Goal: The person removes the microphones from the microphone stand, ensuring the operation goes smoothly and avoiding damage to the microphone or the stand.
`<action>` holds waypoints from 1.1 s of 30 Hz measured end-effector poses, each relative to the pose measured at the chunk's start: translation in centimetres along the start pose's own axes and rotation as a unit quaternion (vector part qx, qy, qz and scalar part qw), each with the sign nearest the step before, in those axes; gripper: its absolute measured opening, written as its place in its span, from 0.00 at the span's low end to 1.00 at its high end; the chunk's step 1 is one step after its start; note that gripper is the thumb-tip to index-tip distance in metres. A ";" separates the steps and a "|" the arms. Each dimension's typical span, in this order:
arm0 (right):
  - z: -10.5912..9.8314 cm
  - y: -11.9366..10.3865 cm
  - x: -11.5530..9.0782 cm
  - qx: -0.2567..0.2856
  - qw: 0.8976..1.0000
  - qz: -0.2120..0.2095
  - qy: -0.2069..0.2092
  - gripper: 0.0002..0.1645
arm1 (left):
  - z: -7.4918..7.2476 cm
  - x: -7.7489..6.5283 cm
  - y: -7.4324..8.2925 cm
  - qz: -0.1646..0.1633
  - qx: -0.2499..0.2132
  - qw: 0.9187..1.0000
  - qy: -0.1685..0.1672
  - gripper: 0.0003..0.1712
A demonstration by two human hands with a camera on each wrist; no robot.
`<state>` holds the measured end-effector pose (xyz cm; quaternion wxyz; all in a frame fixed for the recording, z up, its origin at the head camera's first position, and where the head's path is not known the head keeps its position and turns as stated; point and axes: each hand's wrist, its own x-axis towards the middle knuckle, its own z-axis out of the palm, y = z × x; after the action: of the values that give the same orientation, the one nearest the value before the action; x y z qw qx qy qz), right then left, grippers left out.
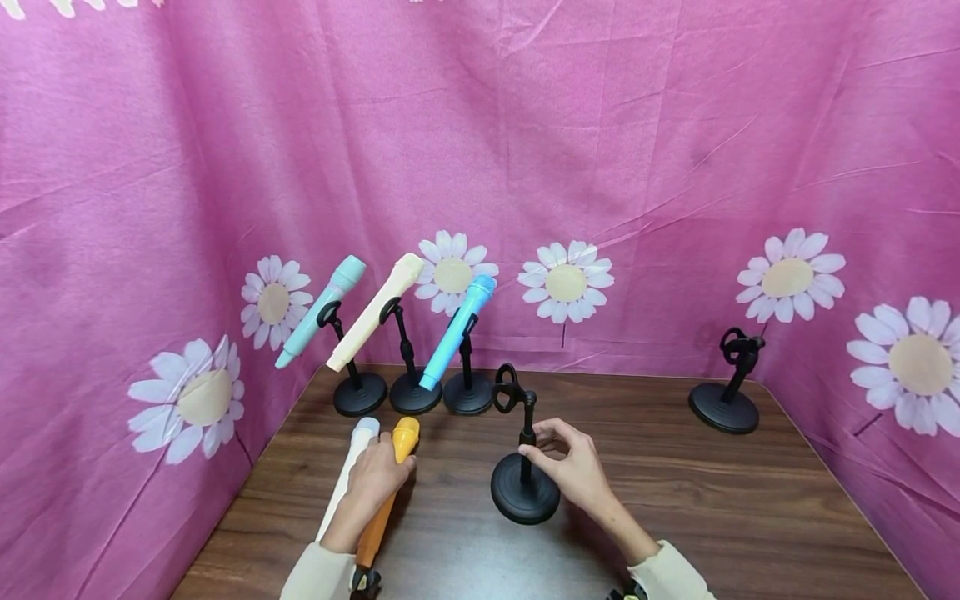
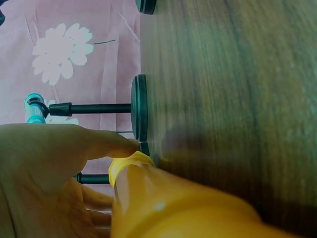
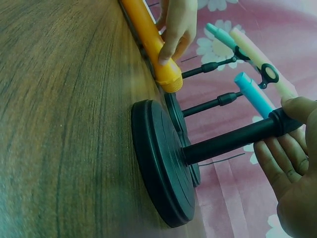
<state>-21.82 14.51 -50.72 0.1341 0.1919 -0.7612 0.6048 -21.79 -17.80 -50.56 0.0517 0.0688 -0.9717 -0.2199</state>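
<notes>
My left hand point(image 1: 375, 471) grips an orange microphone point(image 1: 406, 440) just below its yellow-orange head, thumb on one side. Beside it on the table lies a white microphone point(image 1: 341, 483), partly covered by that hand. With thumb and fingers my right hand point(image 1: 576, 467) holds the upright pole of a black microphone stand point(image 1: 525, 492), whose round base is close over the wood in the right wrist view. The clip at the top of this stand holds no microphone. In the left wrist view the orange microphone point(image 2: 163, 198) fills the lower part.
Behind the hands, three black stands carry a teal microphone point(image 1: 321, 312), a cream microphone point(image 1: 377, 311) and a blue microphone point(image 1: 458, 332), all tilted. Another stand point(image 1: 726, 406) with a bare clip is at the back right. A pink flowered cloth point(image 1: 637, 167) walls in the wooden table point(image 1: 660, 517).
</notes>
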 end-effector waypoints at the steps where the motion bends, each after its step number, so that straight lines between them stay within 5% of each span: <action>1: 0.0 0.0 0.0 0.000 1.000 -0.001 0.000 0.15 | -0.1 0.0 0.0 0.000 0.001 1.000 0.002 0.31; 9: 0.0 0.0 -0.1 -0.009 1.000 -0.002 0.004 0.15 | -0.9 -0.5 0.8 0.029 0.014 0.999 0.043 0.29; 17: 0.0 -0.1 -0.2 -0.014 1.000 -0.001 0.006 0.14 | -2.5 -0.8 2.9 0.053 -0.003 0.998 0.034 0.30; 24: 0.1 0.0 -0.2 -0.024 1.000 -0.003 0.010 0.14 | -3.2 -0.7 4.5 0.110 -0.076 0.991 -0.004 0.20; 33: 0.2 -0.1 -0.3 -0.026 1.000 0.007 0.010 0.15 | -3.3 -0.5 6.7 0.158 -0.208 0.965 -0.023 0.15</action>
<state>-21.53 14.36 -50.77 0.1424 0.1767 -0.7765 0.5879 -21.64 -13.14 -44.69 0.0762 -0.1032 -0.9041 -0.4077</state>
